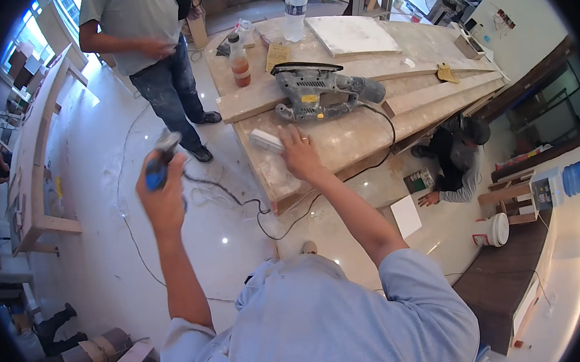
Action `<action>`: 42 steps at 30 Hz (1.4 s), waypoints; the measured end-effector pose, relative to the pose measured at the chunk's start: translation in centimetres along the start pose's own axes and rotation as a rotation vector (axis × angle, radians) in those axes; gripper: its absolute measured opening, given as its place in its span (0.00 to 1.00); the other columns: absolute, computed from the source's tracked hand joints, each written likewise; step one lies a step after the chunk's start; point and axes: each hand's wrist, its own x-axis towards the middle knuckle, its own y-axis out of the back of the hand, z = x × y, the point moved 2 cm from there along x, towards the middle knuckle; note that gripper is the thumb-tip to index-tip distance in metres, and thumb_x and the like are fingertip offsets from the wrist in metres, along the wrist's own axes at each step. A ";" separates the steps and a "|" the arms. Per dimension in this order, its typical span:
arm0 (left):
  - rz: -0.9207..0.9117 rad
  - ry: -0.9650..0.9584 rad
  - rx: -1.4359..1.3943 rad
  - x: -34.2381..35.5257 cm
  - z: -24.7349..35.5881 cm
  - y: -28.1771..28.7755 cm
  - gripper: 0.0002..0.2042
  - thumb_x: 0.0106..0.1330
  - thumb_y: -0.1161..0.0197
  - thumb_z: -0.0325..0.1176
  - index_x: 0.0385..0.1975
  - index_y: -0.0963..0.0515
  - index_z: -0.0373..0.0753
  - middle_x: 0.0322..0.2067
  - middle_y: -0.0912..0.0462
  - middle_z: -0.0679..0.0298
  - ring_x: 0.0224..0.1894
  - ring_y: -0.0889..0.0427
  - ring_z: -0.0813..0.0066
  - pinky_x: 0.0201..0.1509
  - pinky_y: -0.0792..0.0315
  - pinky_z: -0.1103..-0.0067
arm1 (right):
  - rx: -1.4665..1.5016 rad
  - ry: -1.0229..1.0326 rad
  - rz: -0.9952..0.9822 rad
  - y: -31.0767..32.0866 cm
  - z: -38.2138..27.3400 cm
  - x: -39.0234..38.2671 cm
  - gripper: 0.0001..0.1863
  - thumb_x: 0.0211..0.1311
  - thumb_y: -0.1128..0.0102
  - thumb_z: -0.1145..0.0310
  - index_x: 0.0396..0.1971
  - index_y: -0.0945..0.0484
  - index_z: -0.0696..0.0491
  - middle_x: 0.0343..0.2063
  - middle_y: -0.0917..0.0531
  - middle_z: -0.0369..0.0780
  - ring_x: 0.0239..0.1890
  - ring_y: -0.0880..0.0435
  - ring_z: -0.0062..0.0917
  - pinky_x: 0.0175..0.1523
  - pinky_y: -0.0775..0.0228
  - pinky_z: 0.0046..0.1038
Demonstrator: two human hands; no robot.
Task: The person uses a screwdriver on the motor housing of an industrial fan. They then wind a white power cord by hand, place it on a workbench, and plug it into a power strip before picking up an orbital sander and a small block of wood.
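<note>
My left hand [162, 190], raised over the floor left of the workbench, is closed around a blue-and-black handled tool [157, 173]. The tool's grey upper end is smeared by motion, so its exact kind cannot be made out. On the bench's near left corner lies a white oblong block [267, 141], and my right hand [300, 152] has its fingers closed over the block's right end. Just beyond that hand, a grey electric sander [310, 91] rests with its flat black pad facing up. A black cord [394, 133] runs from the sander over the bench edge toward my left side.
The dusty wooden workbench [361, 146] bears a clear bottle [295, 12], a bottle of orange liquid [239, 62], a white board [352, 35] and a yellow scraper [446, 73]. One person [153, 49] stands beyond it; another [460, 159] crouches at right near a white bucket [492, 230].
</note>
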 end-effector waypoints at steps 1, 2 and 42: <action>-0.061 -0.064 -0.024 1.1 -1.8 -1.3 0.12 0.58 0.33 0.32 0.38 0.22 0.34 0.22 0.25 0.73 0.21 0.33 0.88 0.24 0.37 0.87 | 0.061 -0.058 -0.042 0.0 0.0 -0.2 0.34 0.63 0.50 0.59 0.66 0.49 0.52 0.63 0.42 0.52 0.65 0.44 0.45 0.63 0.46 0.49; -0.120 -0.138 -0.054 2.4 -3.5 -3.0 0.12 0.58 0.32 0.33 0.38 0.22 0.34 0.23 0.24 0.72 0.22 0.31 0.86 0.26 0.35 0.86 | 0.056 -0.055 -0.039 0.0 0.1 -0.3 0.34 0.63 0.50 0.59 0.66 0.49 0.52 0.63 0.42 0.52 0.65 0.44 0.45 0.63 0.46 0.49; -0.337 0.555 -0.725 -8.8 -13.2 -15.5 0.15 0.68 0.44 0.43 0.40 0.28 0.35 0.31 0.26 0.67 0.31 0.27 0.80 0.33 0.30 0.83 | 0.955 -0.125 0.130 5.8 -6.0 -11.6 0.32 0.63 0.47 0.67 0.65 0.47 0.55 0.43 0.23 0.49 0.48 0.25 0.43 0.53 0.33 0.35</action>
